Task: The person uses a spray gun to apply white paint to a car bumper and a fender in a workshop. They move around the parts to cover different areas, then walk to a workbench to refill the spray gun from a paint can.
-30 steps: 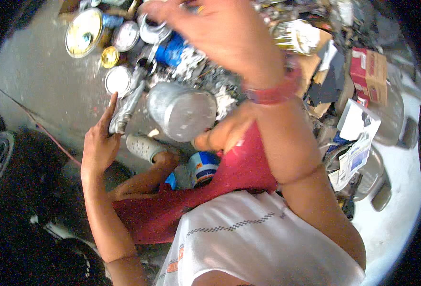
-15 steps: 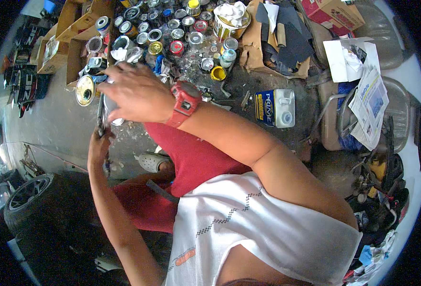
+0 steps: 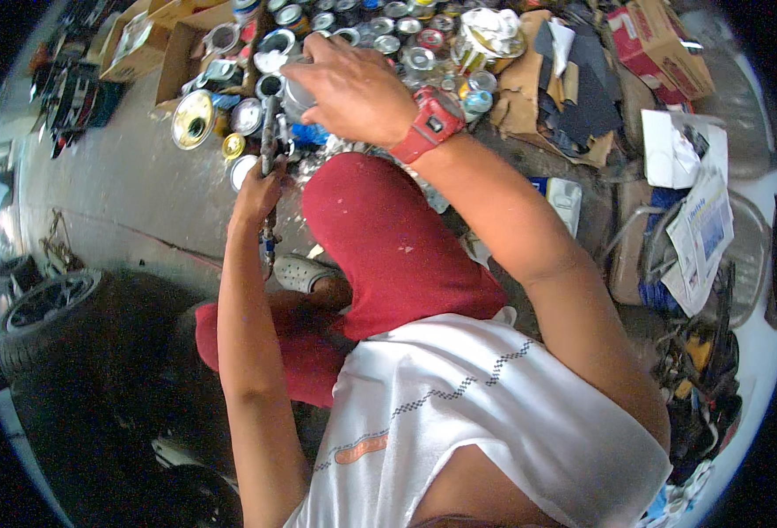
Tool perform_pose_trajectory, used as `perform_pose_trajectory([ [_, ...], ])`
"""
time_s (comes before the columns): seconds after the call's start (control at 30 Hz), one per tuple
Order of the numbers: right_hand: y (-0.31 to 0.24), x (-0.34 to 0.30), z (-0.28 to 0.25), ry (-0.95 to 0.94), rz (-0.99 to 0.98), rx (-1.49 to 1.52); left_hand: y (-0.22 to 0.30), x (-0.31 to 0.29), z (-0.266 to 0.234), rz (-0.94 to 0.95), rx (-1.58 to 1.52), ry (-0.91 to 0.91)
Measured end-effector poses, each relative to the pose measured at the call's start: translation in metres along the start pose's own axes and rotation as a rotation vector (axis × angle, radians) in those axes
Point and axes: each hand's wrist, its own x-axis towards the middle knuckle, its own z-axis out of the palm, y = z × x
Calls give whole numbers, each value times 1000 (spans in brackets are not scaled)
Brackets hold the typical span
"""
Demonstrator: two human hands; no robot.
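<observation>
My left hand (image 3: 259, 191) is closed around the handle of a spray gun (image 3: 269, 132). Its dark, slim body points away from me, and an air fitting (image 3: 269, 245) hangs below the fist. Against the gun sits a grey cup (image 3: 293, 99), and my right hand (image 3: 357, 95), a red watch on its wrist, reaches over it with curled fingers gripping it. The fingertips on the far side are partly hidden. Just left of the gun stand an open paint-streaked can (image 3: 193, 120), a round silver lid (image 3: 248, 116) and a small yellow can (image 3: 233, 146).
Many paint cans (image 3: 419, 60) crowd the floor ahead, with cardboard boxes (image 3: 177, 66) at far left. My raised red-clad knee (image 3: 366, 207) is close beneath the right forearm. A white jug (image 3: 566, 207) and chairs with newspaper (image 3: 698, 238) lie right; tyres (image 3: 50, 308) are at left.
Both hands have moved forward and rightward in the picture, still gripping the gun and cup. The view has shifted, and my knee has risen, covering more of the floor and part of the jug.
</observation>
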Motion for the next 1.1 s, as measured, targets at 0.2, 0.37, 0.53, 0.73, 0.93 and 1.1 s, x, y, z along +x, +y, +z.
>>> perform_pose_trajectory([
  [0.2, -3, 29, -12, 277, -143, 373, -29, -19, -52, -54, -199, -58],
  [0.37, 71, -39, -26, 366, 266, 634, -30, -54, -107, -134, -278, -6],
  [0.53, 123, -196, 69, 369, 823, 548, -36, -85, -120, -144, -211, 79],
  [0.73, 138, -334, 186, 108, 1150, 497, -36, -83, -114, -219, -303, 172],
  [0.93, 137, -374, 218, -9, 1234, 347, -26, -86, -104, -236, -282, 145],
  [1.1, 129, -400, 209, -117, 1177, 355, -28, -73, -93, -107, -225, 81],
])
